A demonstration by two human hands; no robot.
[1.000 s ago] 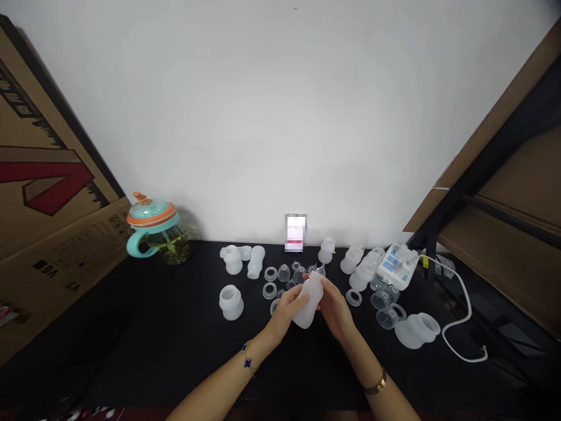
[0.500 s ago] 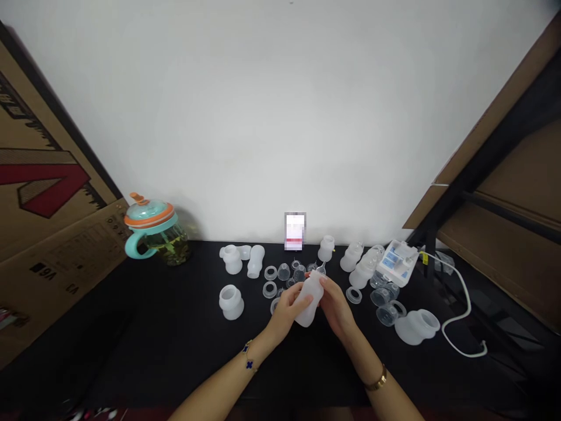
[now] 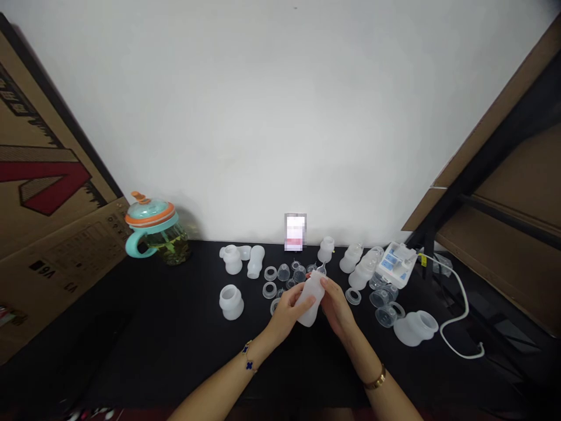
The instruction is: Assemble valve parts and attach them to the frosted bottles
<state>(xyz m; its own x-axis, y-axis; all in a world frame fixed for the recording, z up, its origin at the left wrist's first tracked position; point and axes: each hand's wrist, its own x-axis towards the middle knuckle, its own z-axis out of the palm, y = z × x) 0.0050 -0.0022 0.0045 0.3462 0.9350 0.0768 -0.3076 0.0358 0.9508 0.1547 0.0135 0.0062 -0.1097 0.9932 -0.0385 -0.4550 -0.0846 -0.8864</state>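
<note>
Both hands hold a translucent white baby bottle (image 3: 310,313) above the front middle of the black table. My left hand (image 3: 289,307) wraps its side, thumb across the front. My right hand (image 3: 336,301) grips it near the neck, with the fingers behind partly hidden. A clear nipple (image 3: 322,268) shows just beyond the bottle's top; I cannot tell whether it is attached. Behind my hands lie several screw rings (image 3: 269,290), clear caps (image 3: 283,272) and small nipples. To the left an uncapped bottle (image 3: 231,303) stands upright.
A lidded glass cup (image 3: 158,231) with leaves stands at the left. Bottles with clear tops (image 3: 366,269) and a white box (image 3: 397,265) with a cable (image 3: 464,292) are on the right. A bottle lies tilted (image 3: 415,327). A blurred-out screen (image 3: 295,233) leans on the wall.
The bottle in my hands has shifted very slightly to the right. My grip looks the same, and the things on the table have stayed put.
</note>
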